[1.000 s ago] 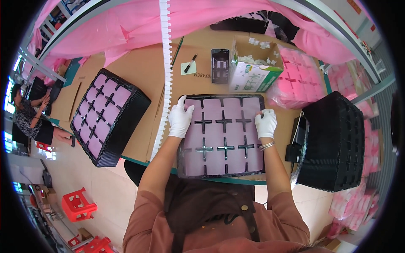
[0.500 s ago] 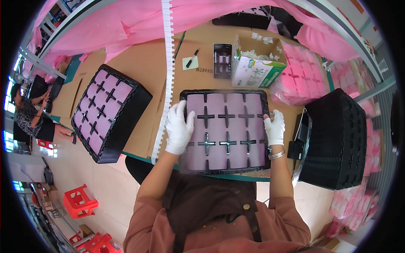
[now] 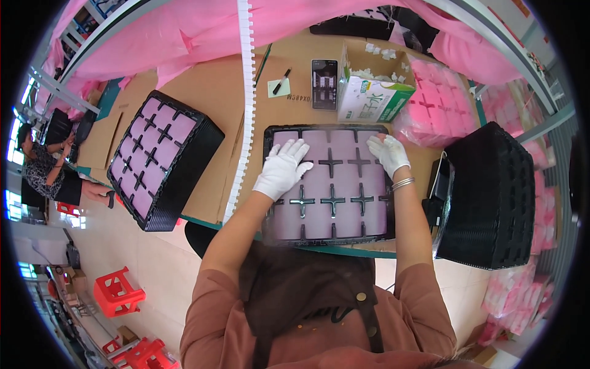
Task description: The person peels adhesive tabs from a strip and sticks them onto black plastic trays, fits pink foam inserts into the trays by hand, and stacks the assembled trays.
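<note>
Brown cardboard covers the workbench [image 3: 203,104], with pink sheeting bunched along its far edge. One black compartment tray [image 3: 330,184] lies flat at the near edge, directly before the person; its pockets hold pale pink pads, four columns wide, row count unclear beneath the hands. Two gloved hands rest on it: the left hand [image 3: 284,167] flat with fingers spread on the tray's far-left pockets, the right hand [image 3: 388,152] flat on its far-right corner. Neither grips anything. Left of the tray stands one stack of like trays [image 3: 163,157], well apart; right of it one taller black stack [image 3: 491,197], near. Beyond the tray: one open carton [image 3: 372,92], one phone [image 3: 324,75], one marker [image 3: 281,81]. One white toothed strip [image 3: 246,104] runs along the tray's left side.
</note>
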A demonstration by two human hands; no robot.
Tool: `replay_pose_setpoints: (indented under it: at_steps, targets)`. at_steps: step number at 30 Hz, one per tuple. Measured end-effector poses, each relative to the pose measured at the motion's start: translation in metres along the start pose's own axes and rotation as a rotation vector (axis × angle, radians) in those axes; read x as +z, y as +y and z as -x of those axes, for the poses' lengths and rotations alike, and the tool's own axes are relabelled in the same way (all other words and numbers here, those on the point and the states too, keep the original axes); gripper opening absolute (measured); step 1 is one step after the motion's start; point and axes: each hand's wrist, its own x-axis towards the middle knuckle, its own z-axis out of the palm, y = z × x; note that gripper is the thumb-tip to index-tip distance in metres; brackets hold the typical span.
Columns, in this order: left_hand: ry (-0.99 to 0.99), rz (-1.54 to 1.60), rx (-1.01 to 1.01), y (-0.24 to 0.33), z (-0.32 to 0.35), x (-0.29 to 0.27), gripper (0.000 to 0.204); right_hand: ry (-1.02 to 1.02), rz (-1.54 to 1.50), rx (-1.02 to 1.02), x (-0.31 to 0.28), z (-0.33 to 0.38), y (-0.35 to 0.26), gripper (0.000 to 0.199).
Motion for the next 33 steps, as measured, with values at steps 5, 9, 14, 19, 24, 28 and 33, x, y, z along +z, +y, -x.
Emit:
replay_pose_setpoints:
  at_steps: [5, 9, 14, 19, 24, 28, 33]
  targets:
    - [0.064, -0.112, -0.071, -0.020, 0.022, -0.013, 0.051, 0.084, 0.265, -0.157, 0.003, 0.023, -0.002, 0.027]
    - [0.074, -0.076, -0.009, 0.006, 0.042, -0.030, 0.046, 0.152, 0.966, -0.270, 0.021, 0.071, 0.001, 0.030]
    - [0.060, 0.035, 0.160, 0.019, 0.062, -0.027, 0.039, -0.137, 0.958, -0.088, 0.026, 0.105, -0.004, 0.026]
    - [-0.154, -0.050, 0.014, 0.028, 0.073, -0.050, 0.047, -0.356, 1.647, -0.442, 0.021, 0.134, -0.014, 0.041]
    - [-0.223, -0.128, -0.084, 0.030, 0.097, -0.061, 0.070, -0.452, 1.924, -0.399, 0.023, 0.162, -0.020, 0.065]
    - [-0.340, -0.189, -0.117, 0.028, 0.118, -0.078, 0.097, -0.423, 2.048, -0.435, 0.002, 0.181, -0.022, 0.095]
    - [-0.002, 0.371, -0.569, 0.025, 0.141, -0.038, 0.089, 0.133, 1.540, -0.413, -0.064, 0.169, 0.012, 0.078]
